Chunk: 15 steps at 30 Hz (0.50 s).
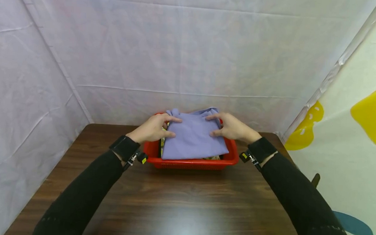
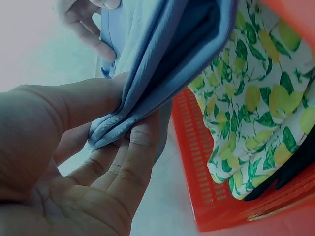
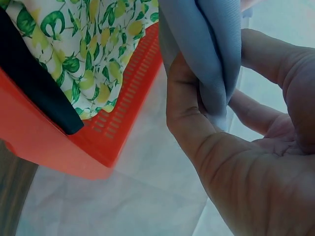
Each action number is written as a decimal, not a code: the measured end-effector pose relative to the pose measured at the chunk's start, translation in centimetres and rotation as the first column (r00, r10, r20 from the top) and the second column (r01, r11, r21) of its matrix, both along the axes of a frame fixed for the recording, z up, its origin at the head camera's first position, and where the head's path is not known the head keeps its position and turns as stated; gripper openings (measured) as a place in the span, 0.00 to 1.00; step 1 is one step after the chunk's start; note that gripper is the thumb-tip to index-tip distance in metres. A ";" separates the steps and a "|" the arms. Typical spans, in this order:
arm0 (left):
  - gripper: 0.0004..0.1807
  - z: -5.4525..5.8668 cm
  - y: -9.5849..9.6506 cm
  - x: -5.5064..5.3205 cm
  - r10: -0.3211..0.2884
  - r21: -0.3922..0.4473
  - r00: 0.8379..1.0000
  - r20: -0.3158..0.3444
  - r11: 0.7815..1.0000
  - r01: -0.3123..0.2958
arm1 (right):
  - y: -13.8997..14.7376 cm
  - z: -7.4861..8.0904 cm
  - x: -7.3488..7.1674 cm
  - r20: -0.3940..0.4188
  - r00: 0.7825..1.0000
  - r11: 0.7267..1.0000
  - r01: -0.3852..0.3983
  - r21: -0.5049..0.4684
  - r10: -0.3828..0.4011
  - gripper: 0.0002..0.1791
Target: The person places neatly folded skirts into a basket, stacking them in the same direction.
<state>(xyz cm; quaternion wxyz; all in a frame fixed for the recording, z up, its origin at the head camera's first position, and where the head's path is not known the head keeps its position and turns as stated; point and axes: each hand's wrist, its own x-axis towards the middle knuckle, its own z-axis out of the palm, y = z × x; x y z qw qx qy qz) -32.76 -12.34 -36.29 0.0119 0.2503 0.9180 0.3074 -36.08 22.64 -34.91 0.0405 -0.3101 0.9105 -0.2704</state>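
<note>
A folded lavender cloth (image 1: pixel 193 137) lies across the top of a red plastic basket (image 1: pixel 188 163); what kind of garment it is, I cannot tell. My left hand (image 1: pixel 152 128) pinches its left side, thumb on one face and fingers on the other, as the left wrist view shows. On the opposite side, my right hand (image 1: pixel 233 127) grips the folded layers between thumb and fingers, seen close up in the right wrist view. Under the lavender cloth, a lemon-print fabric (image 2: pixel 266 98) fills part of the basket, with a black piece (image 3: pixel 37 73) along its edge.
The basket stands at the back of a dark wooden table (image 1: pixel 183 199), near a white sheet wall (image 1: pixel 191 53). More sheeting hangs at both sides. Yellow shapes (image 1: pixel 374 116) and a blue one (image 1: pixel 354 225) mark the right-hand sheet.
</note>
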 end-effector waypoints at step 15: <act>0.33 -0.7 0.1 -2.5 0.012 -0.097 0.993 0.121 0.995 -0.001 | -1.4 -0.8 -1.7 0.132 0.991 0.998 0.013 0.067 -0.022 0.34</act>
